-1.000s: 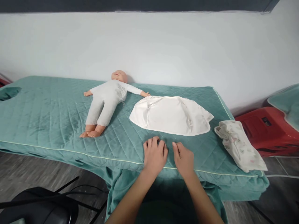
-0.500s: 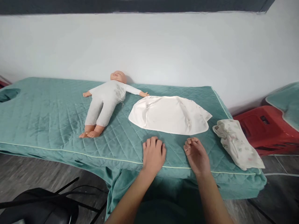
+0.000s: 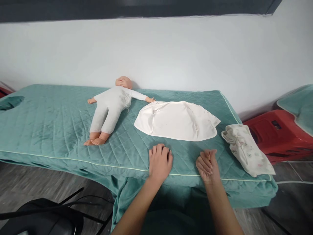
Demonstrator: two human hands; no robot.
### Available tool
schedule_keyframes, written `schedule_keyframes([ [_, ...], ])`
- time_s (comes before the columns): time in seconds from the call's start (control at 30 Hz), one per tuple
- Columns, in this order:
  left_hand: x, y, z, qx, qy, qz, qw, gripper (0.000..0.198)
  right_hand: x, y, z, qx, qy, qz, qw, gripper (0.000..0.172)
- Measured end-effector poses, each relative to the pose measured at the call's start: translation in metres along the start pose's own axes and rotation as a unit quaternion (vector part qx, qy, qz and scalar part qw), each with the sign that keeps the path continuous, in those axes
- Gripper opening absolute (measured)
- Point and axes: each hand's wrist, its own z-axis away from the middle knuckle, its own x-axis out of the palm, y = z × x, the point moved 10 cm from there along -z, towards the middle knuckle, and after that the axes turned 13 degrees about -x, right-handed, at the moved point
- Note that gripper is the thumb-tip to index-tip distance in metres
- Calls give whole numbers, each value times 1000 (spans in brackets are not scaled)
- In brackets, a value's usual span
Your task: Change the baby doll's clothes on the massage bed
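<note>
My left hand (image 3: 160, 162) rests palm down on the green quilted cover near the front edge, fingers slightly bent, holding nothing. To its right, my right hand (image 3: 207, 165) is turned palm up with its fingers curled into the palm and the thumb out to the right; nothing shows in it. Just beyond both hands, a white cloth wrap (image 3: 174, 120) with folded side flaps lies spread out. A baby doll (image 3: 111, 104) in a white suit lies on its back to the left, one hand at the wrap's far edge. Right of my hands sits a folded printed cloth (image 3: 247, 150).
The green-covered bed (image 3: 53, 124) stands against a white wall (image 3: 156, 55) and has a hole (image 3: 11, 102) at its left end. A red plastic stool (image 3: 278, 133) stands beyond the right end. A black chair (image 3: 41, 215) is at the lower left.
My right hand has rolled palm up, its fingers closing into the palm and its thumb swinging to the right. My left hand, the doll and the cloths have stayed in place.
</note>
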Motion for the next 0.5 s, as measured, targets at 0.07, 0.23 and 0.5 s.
schedule_keyframes([
  [0.07, -4, -7, -5, -1, -15, 90, 996, 19, 0, -1, 1, -3, 9, -7, 1000, 58],
  [0.23, -18, -81, -54, -125, -8, 300, 946, 33, 16, 0, -2, 33, -5, -5, 999, 69],
  [0.5, -41, -154, -145, -211, 132, 96, 964, 43, 110, 38, -52, 108, -178, 162, 965, 71],
])
